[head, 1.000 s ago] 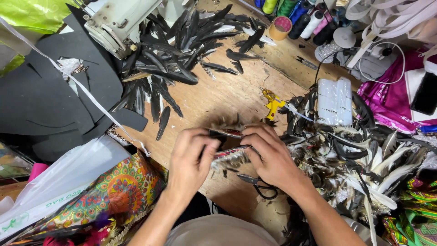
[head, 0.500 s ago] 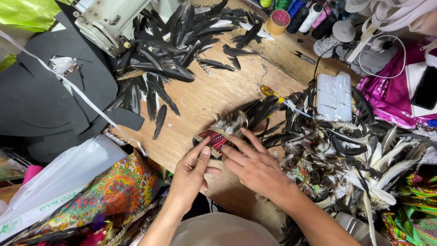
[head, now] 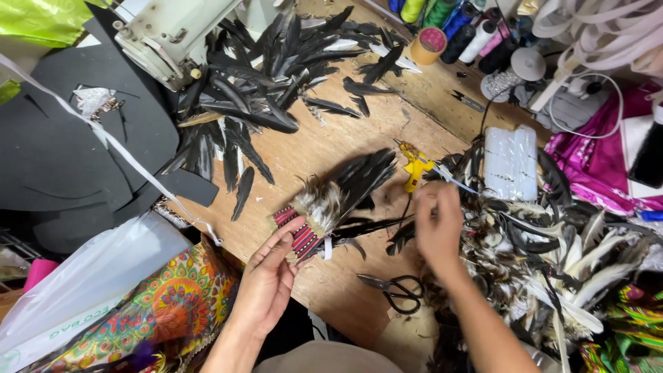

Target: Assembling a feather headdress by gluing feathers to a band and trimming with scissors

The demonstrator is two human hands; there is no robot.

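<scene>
The left hand (head: 266, 283) pinches a feather bundle (head: 331, 200) with a striped red band. The right hand (head: 436, 228) closes on a dark feather (head: 373, 224) near the yellow glue gun (head: 414, 166).

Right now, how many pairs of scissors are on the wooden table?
1 in plain view: the black-handled steel scissors, lying flat on the bare wooden table near its front edge, between the left hand and the right hand. Others may be buried under feathers.

Not much packaging here: a clear rectangular plastic pack (head: 511, 162) of whitish sticks sits near the tabletop's right edge, and a white plastic bag (head: 90, 283) with green print slumps off the tabletop's front-left corner.
</scene>
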